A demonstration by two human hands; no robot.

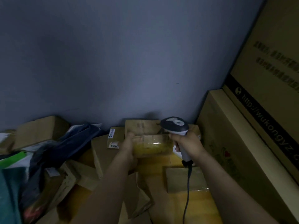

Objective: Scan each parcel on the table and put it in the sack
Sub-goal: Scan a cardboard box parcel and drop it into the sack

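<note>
Left hand (129, 143) curls its fingers round the left end of a small tape-wrapped parcel (152, 146), held in front of the person over the yellow table (200, 206). The right hand (188, 143) is wrapped round the handle of a grey-and-white barcode scanner (175, 125), its head just beside the parcel's right end and its dark cable (188, 188) hanging down. Cardboard boxes (113, 138) crowd the table around it, a dark blue plastic bag (72, 143) lies to the left, and large printed cartons (242, 143) stand at right against a blue-grey wall (129, 62).
</note>
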